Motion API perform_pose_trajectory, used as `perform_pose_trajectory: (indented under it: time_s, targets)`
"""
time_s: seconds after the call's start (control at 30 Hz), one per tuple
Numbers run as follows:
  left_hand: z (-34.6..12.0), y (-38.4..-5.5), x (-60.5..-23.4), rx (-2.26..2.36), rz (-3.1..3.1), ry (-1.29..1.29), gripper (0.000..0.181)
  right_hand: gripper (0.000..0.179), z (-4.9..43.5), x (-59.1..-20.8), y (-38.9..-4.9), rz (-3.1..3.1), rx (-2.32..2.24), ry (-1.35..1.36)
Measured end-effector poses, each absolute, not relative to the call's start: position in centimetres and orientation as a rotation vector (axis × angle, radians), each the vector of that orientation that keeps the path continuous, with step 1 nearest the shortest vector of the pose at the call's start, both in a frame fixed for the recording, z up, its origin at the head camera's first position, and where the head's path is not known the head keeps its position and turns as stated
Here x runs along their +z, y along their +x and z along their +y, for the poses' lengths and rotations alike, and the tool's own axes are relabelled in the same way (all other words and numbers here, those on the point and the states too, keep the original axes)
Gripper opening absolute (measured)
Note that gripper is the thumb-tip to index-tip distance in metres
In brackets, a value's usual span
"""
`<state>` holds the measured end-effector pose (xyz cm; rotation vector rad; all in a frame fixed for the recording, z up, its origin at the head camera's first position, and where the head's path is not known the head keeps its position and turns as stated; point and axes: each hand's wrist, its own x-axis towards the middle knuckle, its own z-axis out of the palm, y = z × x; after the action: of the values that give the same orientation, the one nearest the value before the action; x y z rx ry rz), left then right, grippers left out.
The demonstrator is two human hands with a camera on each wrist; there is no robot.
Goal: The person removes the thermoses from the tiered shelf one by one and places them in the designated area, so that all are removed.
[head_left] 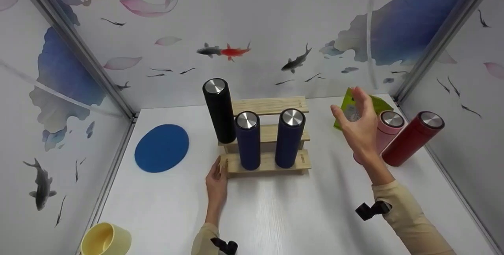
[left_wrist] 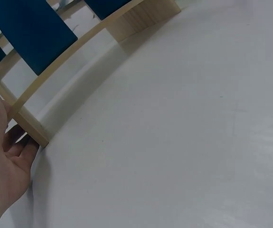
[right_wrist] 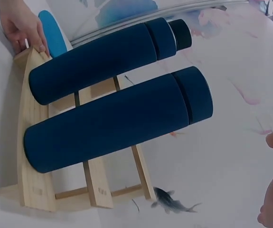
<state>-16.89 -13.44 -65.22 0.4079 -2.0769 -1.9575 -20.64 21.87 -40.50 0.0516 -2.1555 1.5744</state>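
Observation:
A three-tier wooden rack (head_left: 268, 160) stands mid-table. Two dark blue thermos bottles, one on the left (head_left: 249, 145) and one on the right (head_left: 290, 141), are upright on its lowest tier. Behind them, a taller black thermos (head_left: 220, 113) occupies the middle tier's left end. My left hand (head_left: 216, 186) grips the lowest tier's left end, thumb near the top board and fingers by the side support (left_wrist: 34, 127). To the rack's right, my right hand (head_left: 360, 131) is raised, thumb and fingers spread apart, holding nothing. It partly covers a pink thermos (head_left: 388, 131) in the head view.
A red thermos (head_left: 411, 139) leans beside the pink one at the right. Behind the right hand lies a green packet (head_left: 346, 99). A blue round mat (head_left: 161, 148) is at the left, and a yellow cup (head_left: 120, 241) at front left. Printed panels (head_left: 244, 15) enclose the table.

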Motion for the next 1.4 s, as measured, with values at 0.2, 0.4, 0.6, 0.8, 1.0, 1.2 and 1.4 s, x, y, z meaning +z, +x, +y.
perform_pose_trajectory:
  time_s: [0.2, 0.4, 0.6, 0.8, 1.0, 1.2, 1.4]
  targets:
    - [-13.4, -16.8, -65.1, -1.976, -2.065, 0.409, 0.046, 0.075, 20.1, -40.0, -20.5, -2.181, 1.564, 0.134]
    - [-13.3, -16.9, -65.1, -1.965, -2.068, 0.403, 0.046, 0.076, 18.1, -39.8, -20.4, -2.148, 1.588, 0.210]
    - [-13.2, -17.0, -65.1, -1.968, -2.069, 0.423, 0.047, 0.076, 16.1, -39.3, -20.3, -2.123, 1.618, 0.271]
    - [-13.3, -16.9, -65.0, -1.980, -2.071, 0.418, 0.048, 0.078, 14.4, -38.5, -20.4, -2.152, 1.657, 0.322]
    - [-13.3, -16.8, -64.9, -1.978, -2.062, 0.397, 0.049, 0.082, 12.4, -37.7, -20.8, -2.210, 1.704, 0.387]
    - [-13.2, -16.8, -65.0, -1.984, -2.041, 0.390, 0.050, 0.082, 10.6, -37.3, -21.2, -2.259, 1.764, 0.414]
    - [-13.3, -16.7, -65.0, -1.997, -2.049, 0.413, 0.049, 0.083, 9.0, -37.3, -21.3, -2.280, 1.834, 0.479]
